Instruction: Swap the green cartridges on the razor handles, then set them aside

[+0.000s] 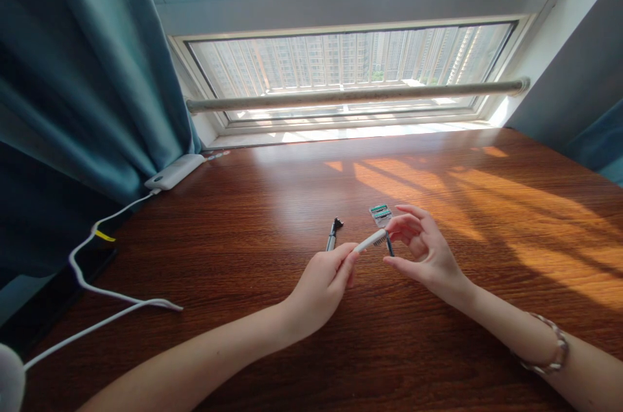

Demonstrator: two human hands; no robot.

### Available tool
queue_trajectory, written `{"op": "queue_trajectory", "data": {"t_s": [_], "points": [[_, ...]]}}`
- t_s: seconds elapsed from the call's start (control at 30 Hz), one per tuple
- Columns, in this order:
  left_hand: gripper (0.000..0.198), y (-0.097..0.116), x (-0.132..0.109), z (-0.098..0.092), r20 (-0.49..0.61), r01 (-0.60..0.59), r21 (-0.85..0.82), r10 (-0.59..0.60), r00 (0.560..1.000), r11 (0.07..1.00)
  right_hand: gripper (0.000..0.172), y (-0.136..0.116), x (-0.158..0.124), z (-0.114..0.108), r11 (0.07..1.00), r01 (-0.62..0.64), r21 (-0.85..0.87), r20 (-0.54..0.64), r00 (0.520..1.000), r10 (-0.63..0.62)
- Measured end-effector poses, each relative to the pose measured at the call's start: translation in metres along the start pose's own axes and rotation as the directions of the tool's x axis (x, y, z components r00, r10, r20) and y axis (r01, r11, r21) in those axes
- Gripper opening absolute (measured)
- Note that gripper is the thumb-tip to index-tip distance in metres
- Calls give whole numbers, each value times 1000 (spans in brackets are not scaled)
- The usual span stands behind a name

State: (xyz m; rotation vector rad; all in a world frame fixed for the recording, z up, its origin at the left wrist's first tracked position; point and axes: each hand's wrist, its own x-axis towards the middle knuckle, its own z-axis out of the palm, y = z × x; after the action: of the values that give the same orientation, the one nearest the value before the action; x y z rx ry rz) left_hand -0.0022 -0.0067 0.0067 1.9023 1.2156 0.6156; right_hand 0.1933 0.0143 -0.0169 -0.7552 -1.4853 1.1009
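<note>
Altogether, one left hand [318, 289] clamped on one white brush [370, 241]; one right hand [428, 256] on one dark piece [390, 245]

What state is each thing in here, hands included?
Left hand: closed on comb
Right hand: pinching dark piece
Comb: held, teeth exposed
Dark piece: pinched, by comb's tip
Handle: lying on table, not held
Pack: on table; open or shut unclear
Cord: attached to white box
Curtain: gathered at left
Bracelet: worn
Window: open or shut unclear

White on the brush [366, 242] in the left hand [316, 285]; near-black on the blade head [389, 244] at the right hand [435, 259]; teal stripes on the case [380, 213] beyond.
</note>
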Motion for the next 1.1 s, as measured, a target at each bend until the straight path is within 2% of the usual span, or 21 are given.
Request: {"op": "queue_trajectory", "data": {"t_s": [0.2, 0.57, 0.83, 1.1], "points": [[37, 2, -1, -2, 14, 11, 103, -12, 1000, 995, 69, 1, 1, 1, 1000, 15, -8, 4, 1000, -15], [35, 8, -1, -6, 4, 14, 194, -15, 1000, 981, 66, 2, 0, 1, 999, 8, -52, 3, 1000, -8], [30, 10, -2, -7, -57, 16, 207, -4, 998, 978, 64, 4, -1, 1, 999, 2, -42, 4, 1000, -2], [32, 9, -1, -8, -57, -1, 235, 14, 998, 972, 64, 6, 0, -2, 999, -24, -29, 6, 1000, 24]]}}
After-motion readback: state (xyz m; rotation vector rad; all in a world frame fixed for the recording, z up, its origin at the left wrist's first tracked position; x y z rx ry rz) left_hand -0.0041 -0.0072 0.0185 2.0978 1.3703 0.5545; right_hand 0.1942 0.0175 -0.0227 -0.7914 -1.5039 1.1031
